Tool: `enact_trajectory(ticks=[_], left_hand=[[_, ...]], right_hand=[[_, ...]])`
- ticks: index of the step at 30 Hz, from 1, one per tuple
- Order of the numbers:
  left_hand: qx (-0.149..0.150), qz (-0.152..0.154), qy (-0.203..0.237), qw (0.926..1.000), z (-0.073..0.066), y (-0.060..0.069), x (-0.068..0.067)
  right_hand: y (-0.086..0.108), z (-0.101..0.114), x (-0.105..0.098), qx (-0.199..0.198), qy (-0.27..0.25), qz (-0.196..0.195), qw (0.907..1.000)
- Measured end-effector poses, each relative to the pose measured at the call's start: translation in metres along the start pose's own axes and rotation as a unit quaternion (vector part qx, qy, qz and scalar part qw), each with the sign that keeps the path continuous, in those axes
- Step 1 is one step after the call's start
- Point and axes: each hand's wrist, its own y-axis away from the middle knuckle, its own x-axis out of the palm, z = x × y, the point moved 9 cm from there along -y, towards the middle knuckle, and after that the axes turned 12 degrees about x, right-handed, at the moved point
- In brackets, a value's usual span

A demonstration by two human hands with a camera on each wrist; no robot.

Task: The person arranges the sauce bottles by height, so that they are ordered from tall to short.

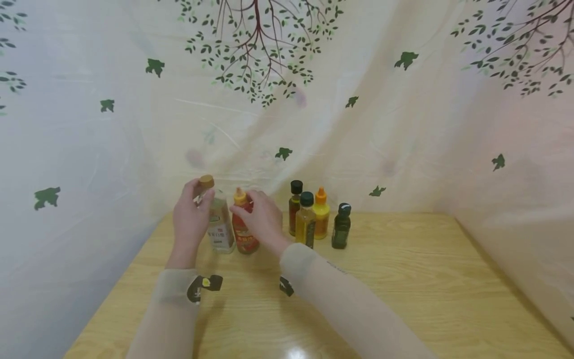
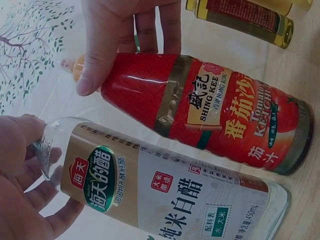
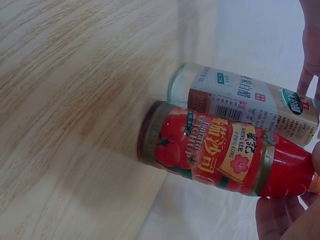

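Note:
My left hand (image 1: 190,214) grips a clear white rice vinegar bottle (image 1: 221,237) round its neck, just below the tan cap (image 1: 207,181). Right beside it stands a red tomato ketchup bottle (image 1: 245,234) with a yellow nozzle top. The right hand (image 1: 266,219) pinches this ketchup bottle near its shoulder, thumb in front and fingers behind. In the left wrist view the labels of the vinegar bottle (image 2: 150,185) and the ketchup bottle (image 2: 210,110) both face the camera. Close together, the two bottles have their bases at the table in the right wrist view.
Right of my hands stand a dark-capped oil bottle (image 1: 306,222), a taller dark bottle (image 1: 294,207), a yellow bottle with orange nozzle (image 1: 321,217) and a small dark green bottle (image 1: 341,229). A leaf-patterned curtain (image 1: 314,129) hangs behind the wooden table (image 1: 403,269).

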Motion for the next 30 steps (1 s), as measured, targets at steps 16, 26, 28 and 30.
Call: enact_trajectory(ticks=[16,26,28,30], left_hand=[[-0.033,-0.003,0.025,0.9991,0.005,0.002,0.001],[-0.036,0.009,0.028,0.9989,0.002,0.001,-0.001],[-0.037,0.013,0.022,0.9990,0.003,0.000,0.000],[-0.037,0.017,0.020,0.9990,0.004,0.000,0.001]], right_hand=[[0.016,0.016,-0.036,-0.043,0.036,0.010,0.9984],[0.024,0.023,-0.094,-0.053,0.015,-0.005,0.9985],[0.025,0.023,-0.106,-0.059,0.021,-0.008,0.9980],[0.024,0.021,-0.117,-0.064,0.034,-0.014,0.9972]])
